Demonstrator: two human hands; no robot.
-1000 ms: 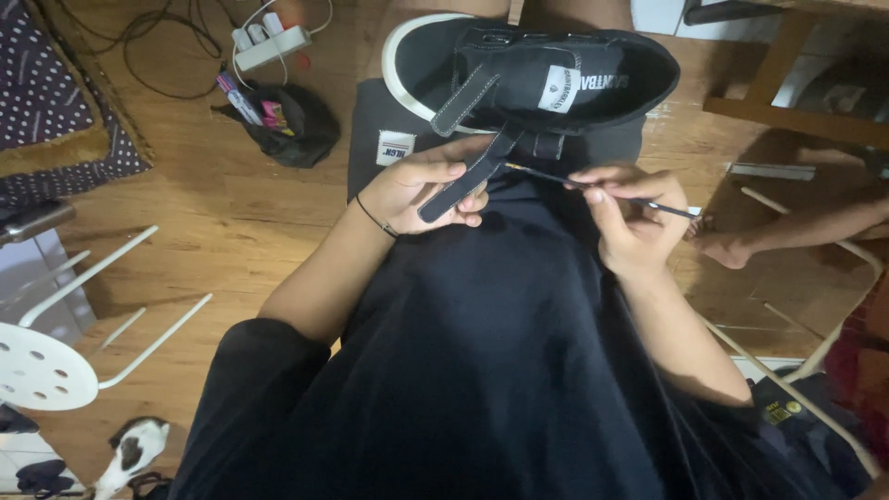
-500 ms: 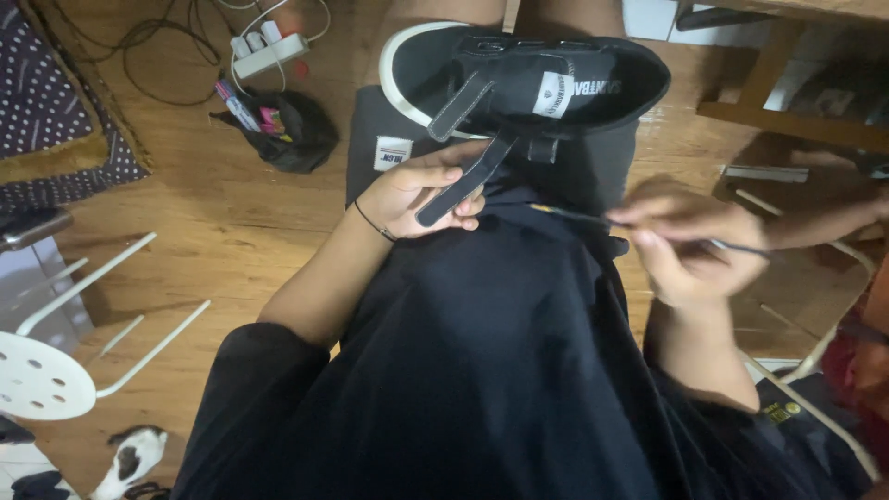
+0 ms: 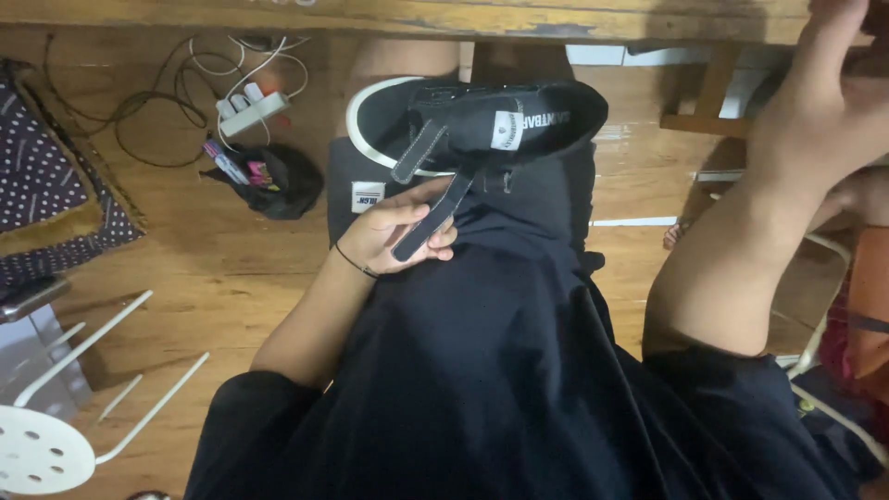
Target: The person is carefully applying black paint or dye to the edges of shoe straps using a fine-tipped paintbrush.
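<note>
A black shoe (image 3: 482,120) with a white sole rim lies on my lap, toe to the left. My left hand (image 3: 394,236) pinches one of its black straps (image 3: 435,218) and holds it out over my black clothing. A second strap (image 3: 417,153) hangs loose across the shoe's side. My right hand (image 3: 824,102) is raised high at the upper right, close to the wooden table edge (image 3: 417,14). Its fingers run out of the frame, so what it holds is hidden.
On the wooden floor to the left lie a white power strip (image 3: 250,111) with cables and a black pouch (image 3: 278,185) of pens. A white stool (image 3: 46,444) stands at the lower left. A patterned cushion (image 3: 46,204) is at the far left. Another person's toes (image 3: 674,236) show at the right.
My right hand, which held a thin metal tool near the strap, has swung out to the right and then up toward the table. My left hand keeps hold of the strap.
</note>
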